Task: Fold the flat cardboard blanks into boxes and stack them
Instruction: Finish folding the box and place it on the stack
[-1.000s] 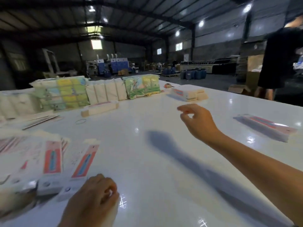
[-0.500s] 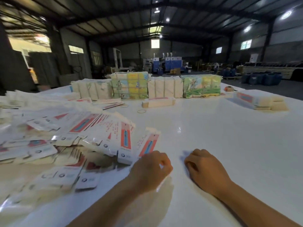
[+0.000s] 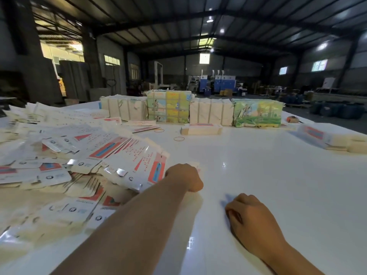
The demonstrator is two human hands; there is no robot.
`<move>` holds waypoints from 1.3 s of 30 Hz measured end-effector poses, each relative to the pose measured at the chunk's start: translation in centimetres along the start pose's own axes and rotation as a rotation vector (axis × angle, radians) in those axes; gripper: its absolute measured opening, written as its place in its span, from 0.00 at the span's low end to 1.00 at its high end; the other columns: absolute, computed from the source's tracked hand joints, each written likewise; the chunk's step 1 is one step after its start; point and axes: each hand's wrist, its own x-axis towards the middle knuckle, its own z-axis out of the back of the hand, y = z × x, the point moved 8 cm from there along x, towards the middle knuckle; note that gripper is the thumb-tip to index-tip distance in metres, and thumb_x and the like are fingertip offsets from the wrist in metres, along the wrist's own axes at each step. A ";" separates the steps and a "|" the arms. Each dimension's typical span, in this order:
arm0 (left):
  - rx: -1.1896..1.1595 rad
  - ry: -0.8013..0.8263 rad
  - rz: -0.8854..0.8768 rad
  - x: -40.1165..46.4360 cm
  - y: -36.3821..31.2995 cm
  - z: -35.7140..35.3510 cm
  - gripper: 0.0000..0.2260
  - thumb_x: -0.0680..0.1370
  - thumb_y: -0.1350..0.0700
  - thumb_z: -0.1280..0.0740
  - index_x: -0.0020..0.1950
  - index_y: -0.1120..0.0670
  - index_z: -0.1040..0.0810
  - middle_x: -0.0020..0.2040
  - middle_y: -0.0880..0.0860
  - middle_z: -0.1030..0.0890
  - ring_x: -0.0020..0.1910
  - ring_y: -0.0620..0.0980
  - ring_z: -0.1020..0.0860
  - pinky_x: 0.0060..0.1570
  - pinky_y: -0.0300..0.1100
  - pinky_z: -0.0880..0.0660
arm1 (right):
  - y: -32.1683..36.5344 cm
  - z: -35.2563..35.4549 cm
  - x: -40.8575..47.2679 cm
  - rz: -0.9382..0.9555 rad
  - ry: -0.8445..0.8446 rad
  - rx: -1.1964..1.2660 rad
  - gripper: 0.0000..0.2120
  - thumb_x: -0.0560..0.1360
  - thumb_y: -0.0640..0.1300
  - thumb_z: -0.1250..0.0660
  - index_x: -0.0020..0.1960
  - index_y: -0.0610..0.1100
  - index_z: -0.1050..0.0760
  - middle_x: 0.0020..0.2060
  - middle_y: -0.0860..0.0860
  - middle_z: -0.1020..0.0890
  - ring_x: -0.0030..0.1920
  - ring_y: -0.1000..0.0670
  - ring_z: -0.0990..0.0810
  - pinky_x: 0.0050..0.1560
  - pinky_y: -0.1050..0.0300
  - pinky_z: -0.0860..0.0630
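two bare forearms reach into view, no sleeves visible up to the frame's edge. the left hand (image 3: pixel 186 176) and the right hand (image 3: pixel 252 221) wear no gloves; no rings, watch or wristband seem to show, though the picture is soft.

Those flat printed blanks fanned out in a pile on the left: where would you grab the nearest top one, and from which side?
Take the flat blank by its free right edge, coming from the bare table side. Its left side is overlapped by the pile, while the right edge overhangs the tabletop. The left hand sits closed at that edge.
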 end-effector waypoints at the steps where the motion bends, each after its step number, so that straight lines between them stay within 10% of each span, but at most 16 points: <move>1: 0.055 -0.065 -0.005 0.0 0.0 0.1 0.16 0.71 0.56 0.37 0.57 0.57 0.25 0.51 0.55 0.22 0.51 0.56 0.22 0.52 0.50 0.24 | 0.0 0.0 0.0 0.000 -0.002 0.010 0.13 0.80 0.47 0.43 0.47 0.46 0.20 0.45 0.51 0.23 0.48 0.48 0.26 0.48 0.55 0.29; 6: -0.103 -0.209 0.002 -1.4 0.9 1.9 0.11 0.78 0.61 0.42 0.58 0.59 0.26 0.46 0.55 0.22 0.45 0.53 0.22 0.41 0.43 0.27 | -0.3 -0.3 0.0 -0.016 0.013 -0.046 0.15 0.80 0.50 0.46 0.49 0.48 0.21 0.47 0.53 0.24 0.50 0.50 0.27 0.50 0.58 0.30; 10: -0.404 -0.185 -0.138 -4.5 -1.1 4.8 0.28 0.76 0.63 0.46 0.73 0.44 0.46 0.49 0.54 0.28 0.47 0.54 0.27 0.47 0.49 0.27 | -0.8 -0.8 0.1 -0.078 0.056 -0.021 0.14 0.80 0.50 0.45 0.47 0.49 0.21 0.46 0.54 0.23 0.50 0.50 0.26 0.49 0.58 0.31; 14: 0.016 -0.515 -0.270 -10.6 -2.8 3.6 0.28 0.79 0.47 0.45 0.75 0.42 0.56 0.65 0.54 0.32 0.58 0.55 0.29 0.52 0.48 0.30 | -3.4 0.6 -0.4 -0.496 -0.185 0.942 0.16 0.80 0.50 0.43 0.41 0.48 0.20 0.34 0.51 0.18 0.38 0.50 0.20 0.40 0.58 0.26; 17: 0.101 -0.582 -0.279 -13.1 -3.0 1.7 0.28 0.76 0.36 0.47 0.74 0.43 0.42 0.62 0.53 0.27 0.54 0.54 0.26 0.50 0.49 0.28 | -3.8 -0.2 -0.6 -0.651 -0.183 1.477 0.20 0.80 0.52 0.43 0.41 0.43 0.18 0.32 0.44 0.17 0.30 0.48 0.19 0.30 0.54 0.24; 20: 0.013 -0.687 -0.342 -14.4 -3.3 1.4 0.29 0.68 0.35 0.36 0.66 0.47 0.26 0.53 0.54 0.20 0.46 0.54 0.21 0.43 0.52 0.24 | -3.4 0.2 -0.7 -0.575 -0.162 1.457 0.11 0.76 0.37 0.36 0.38 0.38 0.19 0.33 0.41 0.18 0.28 0.48 0.21 0.26 0.59 0.25; 25: -0.068 -0.668 -0.307 -14.5 -3.0 1.5 0.36 0.66 0.34 0.32 0.69 0.52 0.30 0.57 0.56 0.22 0.53 0.57 0.23 0.52 0.57 0.26 | -3.9 1.9 -1.0 -0.463 -0.270 1.344 0.11 0.75 0.29 0.40 0.47 0.41 0.21 0.32 0.45 0.18 0.29 0.49 0.22 0.31 0.60 0.24; 29: -0.089 -0.561 -0.238 -14.0 -2.7 1.2 0.42 0.69 0.28 0.45 0.75 0.49 0.49 0.68 0.49 0.34 0.65 0.49 0.34 0.64 0.44 0.38 | -2.7 3.9 -1.7 -0.285 -0.418 0.869 0.17 0.78 0.35 0.39 0.57 0.56 0.25 0.39 0.55 0.18 0.39 0.55 0.20 0.38 0.63 0.23; 33: -0.197 -0.649 -0.282 -15.1 -2.2 2.8 0.37 0.64 0.36 0.34 0.64 0.61 0.25 0.50 0.57 0.18 0.46 0.57 0.19 0.43 0.48 0.23 | -0.4 5.1 -1.8 -0.103 -0.439 0.480 0.14 0.78 0.52 0.45 0.61 0.66 0.34 0.66 0.55 0.31 0.55 0.57 0.26 0.49 0.60 0.25; 39: -0.176 -0.678 -0.319 -15.3 -2.0 3.1 0.33 0.65 0.35 0.35 0.61 0.57 0.24 0.48 0.54 0.18 0.43 0.54 0.20 0.40 0.46 0.24 | -0.5 2.3 -1.5 -0.255 -0.218 0.932 0.13 0.70 0.58 0.36 0.46 0.53 0.19 0.62 0.63 0.30 0.52 0.58 0.22 0.45 0.61 0.23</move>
